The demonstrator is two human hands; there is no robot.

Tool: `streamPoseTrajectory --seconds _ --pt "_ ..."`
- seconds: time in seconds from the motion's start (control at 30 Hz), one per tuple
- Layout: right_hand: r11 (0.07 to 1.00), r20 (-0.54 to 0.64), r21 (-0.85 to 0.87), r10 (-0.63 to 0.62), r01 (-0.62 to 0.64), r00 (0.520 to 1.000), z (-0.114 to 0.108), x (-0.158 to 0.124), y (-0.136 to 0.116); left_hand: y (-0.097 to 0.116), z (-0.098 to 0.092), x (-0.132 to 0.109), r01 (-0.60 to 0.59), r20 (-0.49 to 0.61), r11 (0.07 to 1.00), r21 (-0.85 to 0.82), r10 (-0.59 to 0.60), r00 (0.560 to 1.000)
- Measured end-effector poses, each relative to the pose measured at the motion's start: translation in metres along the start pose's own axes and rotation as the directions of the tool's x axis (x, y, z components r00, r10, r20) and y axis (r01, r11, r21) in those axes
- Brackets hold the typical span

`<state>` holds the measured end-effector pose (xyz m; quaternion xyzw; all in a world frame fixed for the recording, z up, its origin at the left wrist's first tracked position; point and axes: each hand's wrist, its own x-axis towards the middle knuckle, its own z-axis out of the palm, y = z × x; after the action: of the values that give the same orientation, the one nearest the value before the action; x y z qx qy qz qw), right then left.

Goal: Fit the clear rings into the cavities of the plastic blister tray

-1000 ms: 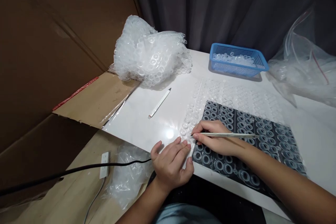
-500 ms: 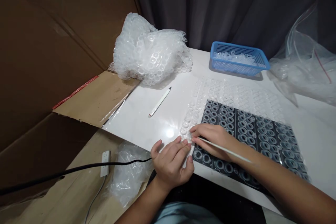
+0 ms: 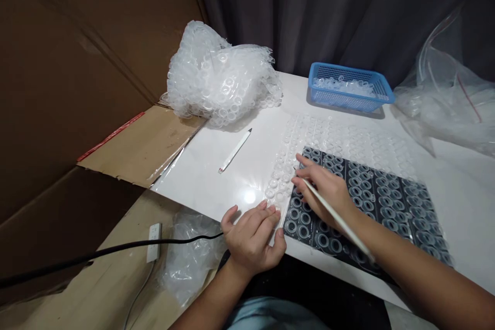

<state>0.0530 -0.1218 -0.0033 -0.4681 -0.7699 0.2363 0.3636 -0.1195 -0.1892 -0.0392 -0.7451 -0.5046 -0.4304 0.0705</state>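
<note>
My left hand (image 3: 253, 237) lies flat, fingers stretched out, on the near corner of a clear sheet of small rings (image 3: 340, 139) at the table's front edge. My right hand (image 3: 327, 188) rests on the black ring tray (image 3: 386, 196) under that sheet and grips a thin white stick (image 3: 340, 221). The stick's tip sits by my fingertips near the tray's left edge, and its shaft runs back along my forearm.
A second white stick (image 3: 235, 151) lies on the white table (image 3: 216, 175). Behind it sits a crumpled heap of clear ring sheets (image 3: 220, 80). A blue basket (image 3: 350, 86) holds loose rings at the back. Clear plastic bags (image 3: 448, 103) are at right; cardboard (image 3: 77, 87) and a black cable (image 3: 116, 250) at left.
My right hand moved away from me up the tray's left edge, and the stick swung from lying across the tray to pointing back along my forearm. My left hand stayed put.
</note>
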Motion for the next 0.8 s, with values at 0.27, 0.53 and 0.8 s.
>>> streamPoseTrajectory --seconds 0.27,0.53,0.8 --pt "0.956 0.376 0.188 0.142 -0.226 0.916 -0.018 0.03 0.005 0.003 -0.017 0.021 0.084 0.201 0.996 -0.02 -0.078 0.976" --pt "0.975 0.379 0.192 0.029 -0.109 0.925 -0.008 0.032 0.012 -0.003 -0.006 0.026 0.039 0.29 0.999 0.032 -0.046 0.956" --pt "0.985 0.356 0.17 -0.022 -0.042 0.934 -0.008 0.029 0.015 -0.003 -0.006 0.027 0.071 0.325 0.996 0.061 -0.087 0.942"
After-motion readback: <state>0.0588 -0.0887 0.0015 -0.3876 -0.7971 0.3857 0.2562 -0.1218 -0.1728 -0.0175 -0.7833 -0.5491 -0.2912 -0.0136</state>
